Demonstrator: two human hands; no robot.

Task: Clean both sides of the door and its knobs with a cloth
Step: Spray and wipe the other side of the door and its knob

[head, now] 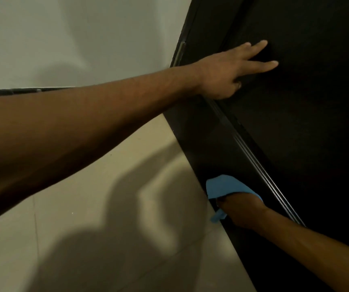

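Fingers (260,47) of the left hand (222,74) lie straight, bracing the stiff door (306,123); the right hand (243,211) grips a soft, light cloth (226,186), best bunched in the palm.

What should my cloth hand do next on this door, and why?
Probably sweep the blue cloth further along the dark door near its bottom edge. Your right hand already holds the cloth against the lowest part, by the floor, while your left hand braces the door higher up with straight fingers. No knob is in view.
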